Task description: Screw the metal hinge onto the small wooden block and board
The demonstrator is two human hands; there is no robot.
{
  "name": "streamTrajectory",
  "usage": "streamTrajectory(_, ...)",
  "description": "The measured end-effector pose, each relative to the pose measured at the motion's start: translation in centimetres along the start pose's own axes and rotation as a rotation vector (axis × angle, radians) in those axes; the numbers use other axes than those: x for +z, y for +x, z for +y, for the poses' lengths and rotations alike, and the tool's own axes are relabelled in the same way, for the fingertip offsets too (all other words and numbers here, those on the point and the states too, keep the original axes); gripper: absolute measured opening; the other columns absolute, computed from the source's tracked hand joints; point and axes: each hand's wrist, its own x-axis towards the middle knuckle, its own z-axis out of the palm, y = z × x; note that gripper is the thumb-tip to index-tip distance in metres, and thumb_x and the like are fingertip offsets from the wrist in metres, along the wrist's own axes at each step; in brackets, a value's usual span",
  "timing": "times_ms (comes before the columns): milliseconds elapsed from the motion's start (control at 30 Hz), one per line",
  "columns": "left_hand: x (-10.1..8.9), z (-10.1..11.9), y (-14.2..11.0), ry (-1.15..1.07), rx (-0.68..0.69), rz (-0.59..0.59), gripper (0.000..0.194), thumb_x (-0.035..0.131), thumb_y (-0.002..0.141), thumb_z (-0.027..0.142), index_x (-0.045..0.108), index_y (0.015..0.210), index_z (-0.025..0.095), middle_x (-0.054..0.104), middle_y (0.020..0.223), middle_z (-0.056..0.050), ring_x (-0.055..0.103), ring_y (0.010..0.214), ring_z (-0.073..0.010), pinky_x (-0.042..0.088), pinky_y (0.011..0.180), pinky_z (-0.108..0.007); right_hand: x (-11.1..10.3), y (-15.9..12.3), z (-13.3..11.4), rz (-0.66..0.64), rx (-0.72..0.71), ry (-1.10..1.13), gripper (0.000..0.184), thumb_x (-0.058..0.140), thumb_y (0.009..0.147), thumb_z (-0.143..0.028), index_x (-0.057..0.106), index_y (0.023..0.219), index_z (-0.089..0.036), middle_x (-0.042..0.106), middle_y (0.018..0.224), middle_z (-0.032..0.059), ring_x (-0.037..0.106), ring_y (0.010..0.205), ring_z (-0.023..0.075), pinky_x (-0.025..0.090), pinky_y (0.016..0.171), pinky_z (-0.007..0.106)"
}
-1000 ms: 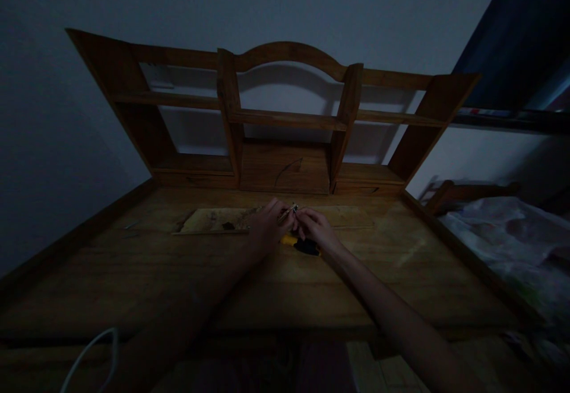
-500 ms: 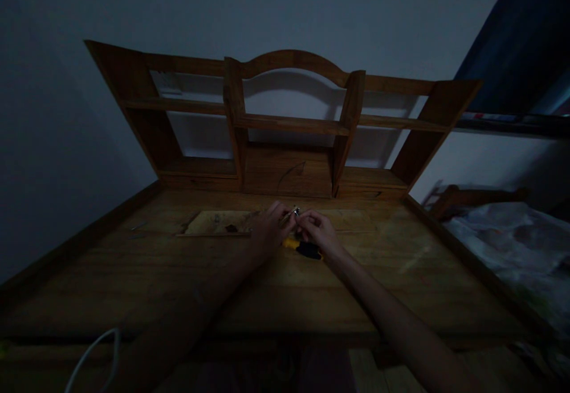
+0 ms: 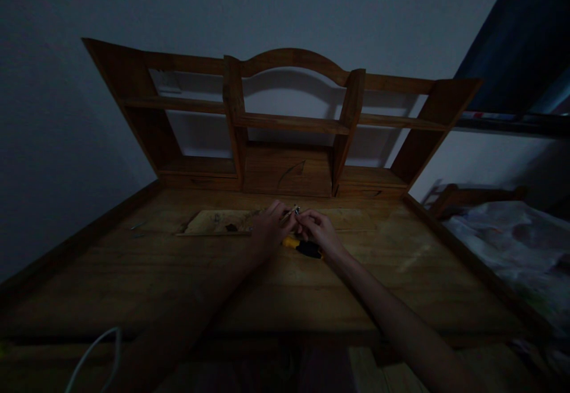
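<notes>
My left hand [image 3: 268, 228] and my right hand [image 3: 319, 231] meet over the middle of a wooden desk [image 3: 178, 286]. Both are closed in a pinch around a small shiny metal piece [image 3: 292, 211] held between the fingertips. What the piece is cannot be made out in the dim light. Under the hands, a yellow and black tool [image 3: 301, 246] lies on the desk. Just left of my left hand is a shallow rectangular recess [image 3: 214, 223] in the desktop with dark specks in it.
A wooden hutch [image 3: 289, 123] with open shelves stands at the back of the desk against a pale wall. A white cable [image 3: 91, 351] loops at the lower left. A bed with light crumpled fabric [image 3: 507, 244] lies to the right.
The view has shifted slightly. My hands stay together on the small metal piece, with only slight finger movement.
</notes>
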Motion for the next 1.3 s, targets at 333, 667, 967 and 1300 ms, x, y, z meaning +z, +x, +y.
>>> streamTrajectory(333, 0.16, -0.09, 0.01, -0.023, 0.031, 0.027, 0.008, 0.061, 0.092, 0.029, 0.062, 0.092, 0.022, 0.066, 0.090, -0.001, 0.063, 0.077, -0.0139, 0.045, 0.066, -0.026, 0.11, -0.24, -0.37, -0.021, -0.027, -0.035, 0.028, 0.069, 0.081, -0.047, 0.064, 0.078, -0.019, 0.060, 0.059, -0.0040, 0.045, 0.041, 0.0068, 0.033, 0.043, 0.022)
streamTrajectory(667, 0.08, -0.12, 0.05, 0.022, 0.043, 0.027, 0.008, 0.061, 0.092, 0.029, 0.062, 0.091, 0.021, 0.066, 0.089, 0.000, 0.062, 0.076, -0.0138, 0.043, 0.064, -0.026, 0.15, -0.23, -0.44, 0.041, -0.011, -0.041, 0.030, 0.078, 0.072, -0.044, 0.062, 0.073, -0.019, 0.059, 0.056, -0.0045, 0.043, 0.041, 0.0069, 0.033, 0.043, 0.021)
streamTrajectory(967, -0.31, 0.35, 0.13, 0.014, 0.010, -0.006, 0.009, 0.061, 0.092, 0.029, 0.063, 0.091, 0.021, 0.067, 0.089, -0.002, 0.063, 0.075, -0.0147, 0.044, 0.063, -0.026, 0.25, -0.40, -0.48, 0.009, -0.034, -0.022, 0.031, 0.074, 0.077, -0.050, 0.064, 0.077, -0.020, 0.060, 0.061, -0.0038, 0.043, 0.042, 0.0070, 0.035, 0.046, 0.022)
streamTrajectory(1300, -0.18, 0.26, 0.08, -0.001, -0.008, -0.008, 0.009, 0.061, 0.092, 0.031, 0.063, 0.091, 0.022, 0.067, 0.090, -0.001, 0.063, 0.077, -0.0134, 0.044, 0.066, -0.025, 0.17, -0.27, -0.28, -0.049, -0.042, -0.002, 0.032, 0.068, 0.083, -0.051, 0.065, 0.077, -0.019, 0.061, 0.065, -0.0035, 0.044, 0.042, 0.0061, 0.032, 0.046, 0.023)
